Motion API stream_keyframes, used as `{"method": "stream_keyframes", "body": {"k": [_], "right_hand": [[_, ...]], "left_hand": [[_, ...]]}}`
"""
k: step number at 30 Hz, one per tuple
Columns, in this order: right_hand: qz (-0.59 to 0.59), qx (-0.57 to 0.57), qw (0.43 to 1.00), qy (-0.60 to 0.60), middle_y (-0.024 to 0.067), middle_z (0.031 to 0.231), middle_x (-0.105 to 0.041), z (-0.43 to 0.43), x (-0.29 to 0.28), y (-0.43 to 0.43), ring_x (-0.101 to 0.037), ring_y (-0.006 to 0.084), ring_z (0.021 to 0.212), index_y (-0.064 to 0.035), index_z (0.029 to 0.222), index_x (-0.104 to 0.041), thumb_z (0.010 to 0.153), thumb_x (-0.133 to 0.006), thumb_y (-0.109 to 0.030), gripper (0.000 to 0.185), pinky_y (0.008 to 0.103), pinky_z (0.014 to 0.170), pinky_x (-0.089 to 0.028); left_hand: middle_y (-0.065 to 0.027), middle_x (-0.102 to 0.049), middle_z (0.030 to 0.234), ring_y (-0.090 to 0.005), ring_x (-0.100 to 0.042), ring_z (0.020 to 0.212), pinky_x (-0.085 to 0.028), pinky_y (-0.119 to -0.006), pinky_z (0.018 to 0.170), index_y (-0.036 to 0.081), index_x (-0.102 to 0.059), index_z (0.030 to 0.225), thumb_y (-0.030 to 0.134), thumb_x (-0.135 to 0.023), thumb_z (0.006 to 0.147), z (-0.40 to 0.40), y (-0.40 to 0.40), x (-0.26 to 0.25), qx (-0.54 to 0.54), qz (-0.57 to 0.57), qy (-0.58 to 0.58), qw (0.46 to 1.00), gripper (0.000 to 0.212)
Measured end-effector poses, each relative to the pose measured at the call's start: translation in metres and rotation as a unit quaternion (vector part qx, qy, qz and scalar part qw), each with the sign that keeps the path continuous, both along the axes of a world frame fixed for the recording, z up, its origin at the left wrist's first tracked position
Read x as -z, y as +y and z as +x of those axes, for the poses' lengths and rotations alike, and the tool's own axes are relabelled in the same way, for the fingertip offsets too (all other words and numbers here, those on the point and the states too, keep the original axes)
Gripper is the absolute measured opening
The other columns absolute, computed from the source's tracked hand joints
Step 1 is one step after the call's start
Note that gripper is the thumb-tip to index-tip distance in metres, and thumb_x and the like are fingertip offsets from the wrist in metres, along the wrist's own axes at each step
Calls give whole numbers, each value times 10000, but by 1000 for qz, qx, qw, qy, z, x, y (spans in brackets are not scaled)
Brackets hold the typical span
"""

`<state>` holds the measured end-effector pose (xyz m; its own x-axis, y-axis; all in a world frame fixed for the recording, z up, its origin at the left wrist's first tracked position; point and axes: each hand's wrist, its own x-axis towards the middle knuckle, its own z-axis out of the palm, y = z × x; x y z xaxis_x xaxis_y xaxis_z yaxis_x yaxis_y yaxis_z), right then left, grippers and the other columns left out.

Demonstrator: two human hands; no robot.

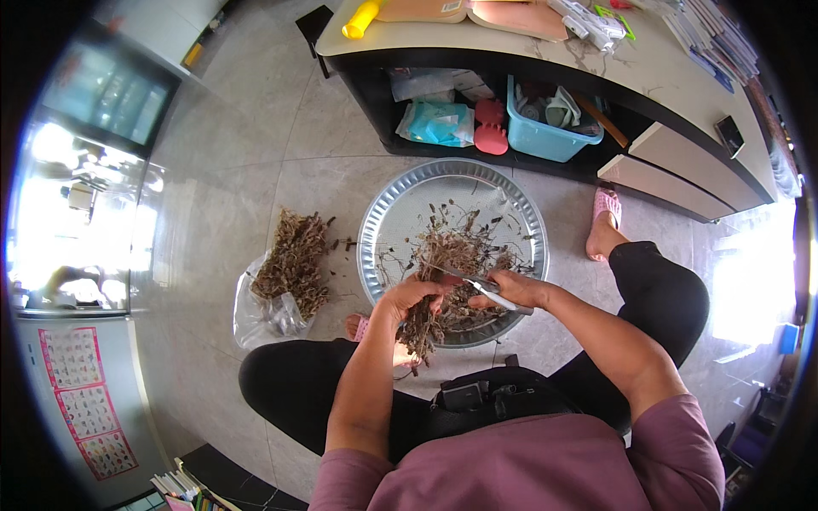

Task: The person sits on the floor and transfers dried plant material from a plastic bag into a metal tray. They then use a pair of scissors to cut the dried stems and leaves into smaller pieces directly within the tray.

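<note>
A bunch of dried plant stems with roots is gripped in my left hand, over the lower left part of a round metal tray. My right hand holds scissors with a white edge on the handle; their blades point left, towards the top of the bunch. Whether the blades touch the stems cannot be told. Below my hands, loose dried plant pieces lie in the tray. Left of the tray, a larger heap of dried plants rests partly on a clear plastic bag on the floor.
A cabinet with a pale top stands beyond the tray, with a light blue plastic bin and a blue packet on its open shelf. A phone lies on top. My feet in pink slippers are on either side of the tray.
</note>
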<state>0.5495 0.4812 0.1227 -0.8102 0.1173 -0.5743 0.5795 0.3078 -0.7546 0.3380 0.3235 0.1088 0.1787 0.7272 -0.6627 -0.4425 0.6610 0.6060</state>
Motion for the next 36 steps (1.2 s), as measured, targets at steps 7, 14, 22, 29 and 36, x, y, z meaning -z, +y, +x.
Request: {"method": "stream_keyframes", "body": {"k": [7,14,22,29,36], "right_hand": [[-37,44,998,-28,192,939,-610,3,-11,4,-600,274,916,49,1014,-561,739,-619,-723,821,369,821,-463],[-40,37,998,-20,148,884,-586,0,-4,0,-575,217,864,51,1001,-575,740,-617,-730,824,350,758,-463],[17,32,998,-44,154,741,-598,6,35,-8,-584,229,733,44,800,-621,697,-660,-713,765,378,673,-457],[64,13,998,5,239,653,-604,18,43,-22,-633,363,672,62,666,-611,714,-681,-495,563,435,672,-502],[97,21,995,-5,112,501,-585,25,47,-35,-622,245,506,-33,511,-605,763,-665,-392,442,368,555,-498]], "left_hand": [[-13,-539,586,-126,-515,543,-461,-307,643,4,-604,1215,136,-629,886,-10,-2,-9,-60,8,-67,996,355],[-23,-573,604,-122,-530,522,-442,-285,567,75,-649,1175,143,-700,826,10,1,0,23,2,19,1000,359],[-30,-566,566,-127,-528,518,-457,-299,540,58,-675,1096,132,-657,818,23,0,32,122,-28,75,989,288],[-13,-560,569,-105,-514,535,-427,-280,556,31,-681,1094,123,-640,836,24,-4,48,132,-14,117,984,277],[-34,-586,592,-109,-516,510,-391,-277,492,37,-694,1079,73,-658,787,16,-7,53,124,-83,177,973,297]]}}
